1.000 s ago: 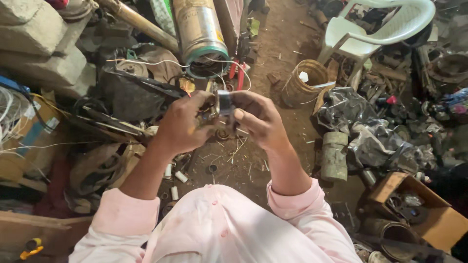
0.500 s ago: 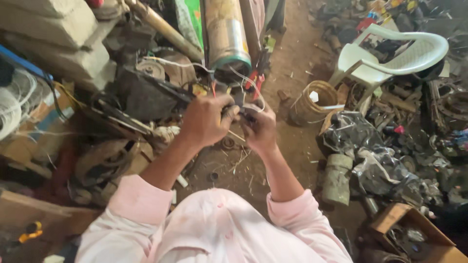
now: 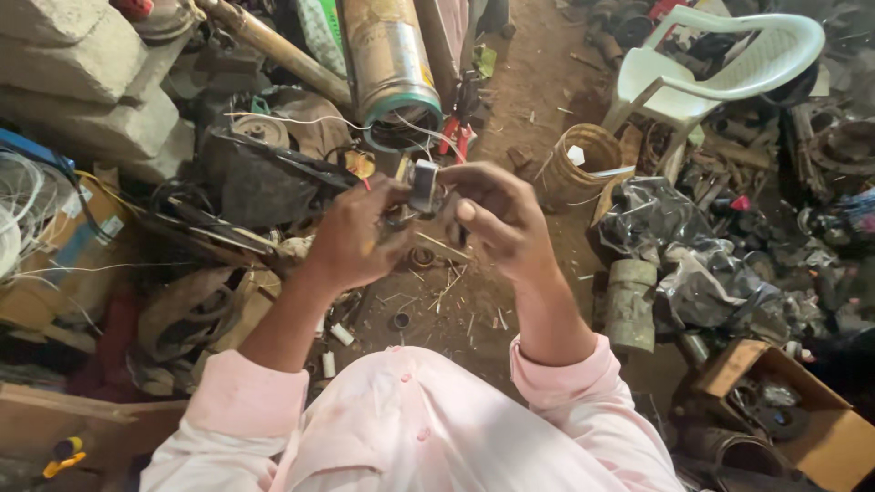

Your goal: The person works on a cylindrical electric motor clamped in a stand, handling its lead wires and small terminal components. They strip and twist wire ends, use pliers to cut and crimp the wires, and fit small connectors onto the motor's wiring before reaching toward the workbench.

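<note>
In the head view both of my hands meet in front of me over a dirt floor. My left hand [image 3: 351,239] and my right hand [image 3: 497,217] pinch a small grey metal part [image 3: 423,185] between their fingertips, held upright at chest height. Thin wires trail from around the part toward the floor. My pink sleeves and lap fill the bottom of the view. Behind the part lies a large metal cylinder [image 3: 394,64] with a green rim, its open end facing me.
A white plastic chair [image 3: 720,68] stands at the upper right, a wicker basket [image 3: 583,162] beside it. Concrete blocks [image 3: 82,82] sit upper left. Black plastic-wrapped scrap [image 3: 693,264], a grey cylinder [image 3: 631,305] and a cardboard box [image 3: 802,419] crowd the right; scrap metal and wires crowd the left.
The view has shifted a little while my hands stay together on the part. My right fingers have turned so the part stands more upright between both hands.
</note>
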Tool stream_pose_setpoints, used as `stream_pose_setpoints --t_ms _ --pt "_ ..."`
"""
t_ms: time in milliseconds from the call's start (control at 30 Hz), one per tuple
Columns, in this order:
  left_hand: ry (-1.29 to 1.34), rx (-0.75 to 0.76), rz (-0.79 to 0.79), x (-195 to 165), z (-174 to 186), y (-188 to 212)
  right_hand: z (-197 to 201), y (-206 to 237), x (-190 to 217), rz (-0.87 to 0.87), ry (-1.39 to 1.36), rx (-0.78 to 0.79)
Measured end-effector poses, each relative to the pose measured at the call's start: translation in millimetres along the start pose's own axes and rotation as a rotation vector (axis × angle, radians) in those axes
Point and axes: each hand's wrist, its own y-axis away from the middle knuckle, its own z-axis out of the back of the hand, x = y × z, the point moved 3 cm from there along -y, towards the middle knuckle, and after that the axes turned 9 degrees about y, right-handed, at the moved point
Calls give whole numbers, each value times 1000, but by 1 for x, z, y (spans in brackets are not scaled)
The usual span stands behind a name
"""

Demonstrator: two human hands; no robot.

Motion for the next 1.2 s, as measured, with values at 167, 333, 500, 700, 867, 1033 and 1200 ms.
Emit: stream_pose_setpoints --t_ms 167,333,500,700,867,1033,1200 --pt "57 -131 477 11 -7 -2 -23 14 -21 189 516 -326" --pt "88 -58 645 27 -12 -2 -31 -7 -53 293 797 -315" --pt "-284 -115 317 -21 11 -2 -20 -19 -50 413 856 -257" --pt "-271 -234 70 -64 2 13 -24 -15 -48 402 757 -218" --pt "-299 -164 208 -17 -21 9 -19 -12 -54 396 785 -236" --pt "-225 -92 225 7 -25 7 -12 -8 -55 270 725 -185" --pt "-38 -85 334 12 -23 1 -18 14 -40 116 735 -93"
